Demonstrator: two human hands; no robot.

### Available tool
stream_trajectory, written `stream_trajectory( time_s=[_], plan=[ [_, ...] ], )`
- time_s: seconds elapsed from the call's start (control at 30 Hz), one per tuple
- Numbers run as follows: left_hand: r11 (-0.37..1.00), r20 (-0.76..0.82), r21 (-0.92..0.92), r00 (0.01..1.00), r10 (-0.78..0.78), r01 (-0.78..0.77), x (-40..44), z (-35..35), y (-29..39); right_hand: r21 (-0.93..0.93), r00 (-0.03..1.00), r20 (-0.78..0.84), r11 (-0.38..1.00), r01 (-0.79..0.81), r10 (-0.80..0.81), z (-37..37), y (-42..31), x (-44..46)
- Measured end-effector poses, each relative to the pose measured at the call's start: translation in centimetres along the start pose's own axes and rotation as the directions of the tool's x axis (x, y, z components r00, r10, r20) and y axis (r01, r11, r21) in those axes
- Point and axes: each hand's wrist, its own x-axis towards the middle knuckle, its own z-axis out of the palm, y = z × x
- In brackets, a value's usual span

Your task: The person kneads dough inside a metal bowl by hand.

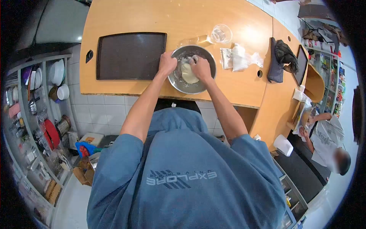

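A metal mixing bowl (210,78) rests near the front edge of the wooden table. Inside it lies a pale lump of dough (188,76), with loose flour and bits stuck to the bowl's wall. My left hand (167,63) grips the bowl's left rim, its fingers closed over the edge. Reaching into the bowl from the right, my right hand (201,67) has curled, floury fingers at the dough's upper right side. The fingertips are partly hidden, so how much dough they hold is unclear.
A black baking tray (131,56) lies left of the bowl. Beyond the bowl is a clear plastic cup (221,34); to the right are white powder bags (244,58) and a black plastic bag (286,55). Another person (324,137) works at far right. Shelves (36,114) stand left.
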Motion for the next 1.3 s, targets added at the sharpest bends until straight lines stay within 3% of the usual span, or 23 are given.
stream_trajectory(
  time_s=[0.17,0.27,0.37,0.47,0.57,0.67,0.77,0.87,0.97,1.07,1.3],
  plan=[
    [1.0,0.013,0.028,1.0,-0.004,0.004,-0.1,-0.2,0.4,0.033,0.999,0.042,0.999,-0.032,0.031,1.6,-0.5,-1.7],
    [1.0,-0.001,-0.002,1.0,0.0,0.0,-0.2,-0.1,0.3,-0.304,0.983,-0.015,0.938,0.168,-0.181,3.7,1.4,-2.2],
    [0.997,-0.015,0.066,0.999,0.037,-0.036,0.2,0.1,-0.3,-0.217,0.987,0.135,0.97,0.112,-0.083,1.3,0.2,-2.6],
    [0.998,-0.024,0.052,0.998,0.049,-0.048,0.0,-0.1,0.0,0.015,0.946,0.325,1.0,-0.002,-0.003,-0.2,0.2,-1.6],
    [0.997,-0.015,0.039,0.998,0.062,-0.061,0.2,0.1,-0.4,0.33,0.965,0.262,0.938,-0.102,0.013,-1.1,0.2,-2.0],
    [0.996,-0.038,0.007,0.995,0.09,-0.09,-0.3,-0.1,0.1,0.304,0.979,0.202,0.951,-0.051,-0.013,0.0,1.7,-1.3],
    [1.0,-0.005,0.008,1.0,0.027,-0.027,0.1,0.2,-0.3,0.031,0.926,0.368,0.997,0.074,-0.081,1.0,1.8,-0.7],
    [1.0,0.012,0.025,1.0,-0.007,0.006,-0.3,-0.3,0.6,-0.196,0.948,0.304,0.968,0.156,-0.091,2.1,1.4,-0.9],
    [0.999,-0.003,-0.029,1.0,-0.023,0.023,-0.8,-0.4,1.0,-0.224,0.954,0.293,0.966,0.128,-0.058,2.9,0.1,-2.2],
    [0.999,-0.008,-0.04,1.0,-0.03,0.03,-0.6,-0.3,0.7,-0.336,0.961,0.22,0.911,0.237,-0.169,3.4,-0.7,-3.1],
    [0.999,-0.023,-0.027,0.999,0.039,-0.04,-0.4,0.1,0.2,-0.487,0.963,0.097,0.832,0.265,-0.251,4.1,-2.1,-4.4]
  ],
)
